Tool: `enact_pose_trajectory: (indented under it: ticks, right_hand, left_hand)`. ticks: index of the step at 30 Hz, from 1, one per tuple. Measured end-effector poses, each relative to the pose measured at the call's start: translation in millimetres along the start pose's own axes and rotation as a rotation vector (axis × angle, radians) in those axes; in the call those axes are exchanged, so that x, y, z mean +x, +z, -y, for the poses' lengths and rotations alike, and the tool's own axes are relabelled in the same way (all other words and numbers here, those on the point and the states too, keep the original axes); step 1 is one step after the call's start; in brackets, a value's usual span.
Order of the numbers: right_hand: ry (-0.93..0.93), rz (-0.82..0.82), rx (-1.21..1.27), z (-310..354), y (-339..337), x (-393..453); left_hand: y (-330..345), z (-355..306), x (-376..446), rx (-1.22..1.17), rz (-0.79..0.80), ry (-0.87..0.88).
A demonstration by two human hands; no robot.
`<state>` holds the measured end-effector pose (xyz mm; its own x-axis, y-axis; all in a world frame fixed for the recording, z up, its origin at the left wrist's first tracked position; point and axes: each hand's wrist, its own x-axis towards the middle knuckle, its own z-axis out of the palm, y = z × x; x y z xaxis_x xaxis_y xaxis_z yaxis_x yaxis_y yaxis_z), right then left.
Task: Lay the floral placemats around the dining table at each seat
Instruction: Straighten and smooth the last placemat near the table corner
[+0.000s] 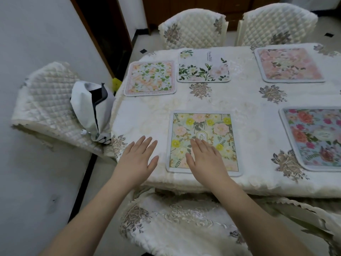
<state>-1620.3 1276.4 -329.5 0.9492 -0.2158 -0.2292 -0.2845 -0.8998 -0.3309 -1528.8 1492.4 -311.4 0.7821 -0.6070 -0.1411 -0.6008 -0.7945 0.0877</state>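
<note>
Placemats: five visible on the desk (249, 100), which is covered by a cream cloth with embroidered grey-brown flower motifs; yellow-and-pink floral placemat (203, 133) at the near edge, squared to the seat; orange-and-green leaf placemat (150, 77) at the far left corner; white placemat with green stems (203, 66) just beside it on the far side, its near-left corner close to the leaf one; pink floral placemat (289, 63) far right; blue placemat with red and pink flowers (313, 137) near right, cut off by the frame edge.

Left hand (137, 157) flat on the bare cloth just left of the yellow mat, fingers straight and slightly spread, gripping nothing; right hand (206, 157) flat on the yellow mat's lower middle, fingers straight, pressing down, gripping nothing.

Around: quilted chair at left (46, 100) with a white-and-black bag (92, 109) on it, touching the desk cloth; two quilted chairs at the far side (193, 28) (276, 23); near chair (175, 228) under the forearms; small yellow object (116, 83) at the far left corner, unclear.

Writing: white mat carries a small word, reads roughly "beautiful", upside-down from here; yellow mat has an oval label, text not legible.
</note>
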Motion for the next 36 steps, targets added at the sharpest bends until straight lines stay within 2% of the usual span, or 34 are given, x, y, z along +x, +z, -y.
enact_pose_trajectory:
  ticks: [5, 11, 20, 24, 36]
  right_hand:
    - [0.006, -0.021, -0.007, 11.1, -3.1, 5.3]
    - [0.043, -0.004, -0.060, 50.4, 10.8, 18.2]
    - [0.129, -0.038, -0.119, 166.1, 37.9, 34.4]
    - [0.174, -0.069, -0.103, 202.4, 41.9, 38.4]
    - [0.151, -0.141, -0.045, 245.8, 33.4, 65.3]
  left_hand:
    - [-2.1, 17.6, 4.9, 0.047, 0.007, -0.006]
    - [-0.3, 55.0, 7.9, 0.073, -0.109, -0.054]
    - [-8.6, 166.3, 0.1, 0.074, -0.092, 0.142]
    - [-20.1, 205.4, -6.2, 0.055, -0.099, 0.173]
    - [-42.7, 236.9, 0.3, 0.029, -0.159, 0.185]
